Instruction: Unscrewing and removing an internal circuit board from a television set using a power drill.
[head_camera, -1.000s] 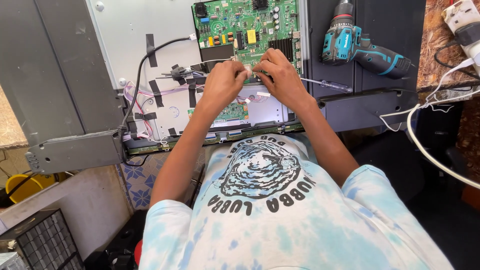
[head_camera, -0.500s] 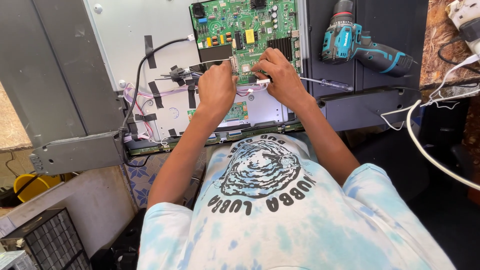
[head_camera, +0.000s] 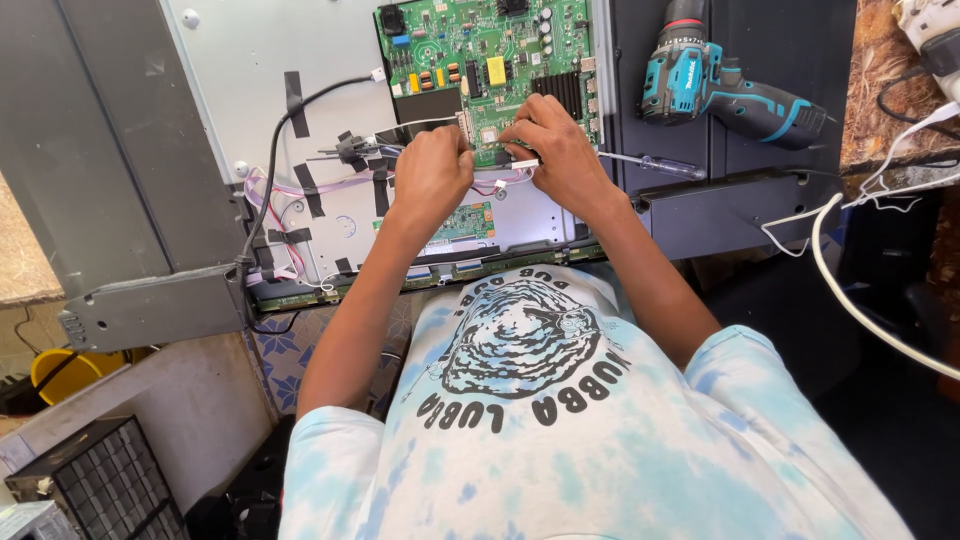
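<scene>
Both hands are down at the lower edge of the green circuit board (head_camera: 485, 60). The left hand (head_camera: 432, 175) is curled narrow, fingertips pinched in at a connector (head_camera: 466, 128) on the board's lower left corner; whether it truly grips anything I cannot tell. The right hand (head_camera: 550, 150) lies knuckles up just beside it, fingers bent and pressed onto the board's bottom edge, a thin white wire (head_camera: 520, 165) showing beneath them, though a firm hold is not clear.

Fanning out: the board sits at 12 o'clock from the hands, on the pale metal back panel (head_camera: 250, 60) of an opened flat screen. At 9 o'clock, a black cable (head_camera: 275, 150) runs down the panel, pinned by strips of black tape (head_camera: 294, 92), with pink and white wires (head_camera: 300, 188) bundled near. At 6 o'clock a smaller green board (head_camera: 465, 222) lies just under the wrists.

At 2 o'clock, a teal and black cordless drill (head_camera: 720, 85) rests on the dark cover (head_camera: 770, 50), and a slim screwdriver (head_camera: 650, 163) lies at 3 o'clock, near the right hand. Further right, white cords (head_camera: 850, 290) loop over a worn wooden tabletop (head_camera: 875, 90). At 8 o'clock, low down, a yellow bucket (head_camera: 50, 368) and a black drawer organiser (head_camera: 100, 485) sit on the floor.
</scene>
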